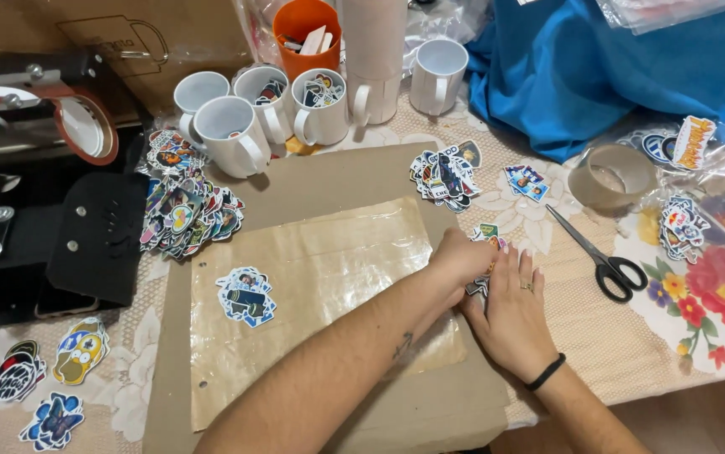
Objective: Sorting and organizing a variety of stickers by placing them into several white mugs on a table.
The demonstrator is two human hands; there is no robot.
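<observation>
At the right edge of the cardboard sheet [295, 181] on the bench [598, 336], the left hand [462, 261] and right hand [510, 311] press flat, fingers spread, on a small sticker pile [487, 237] beside the scissors [598, 252].

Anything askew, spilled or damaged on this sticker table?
Nothing looks damaged or spilled. The sticker heap by the white mugs sprawls loosely, and both hands, left hand and right hand, rest over a small sticker stack.
</observation>
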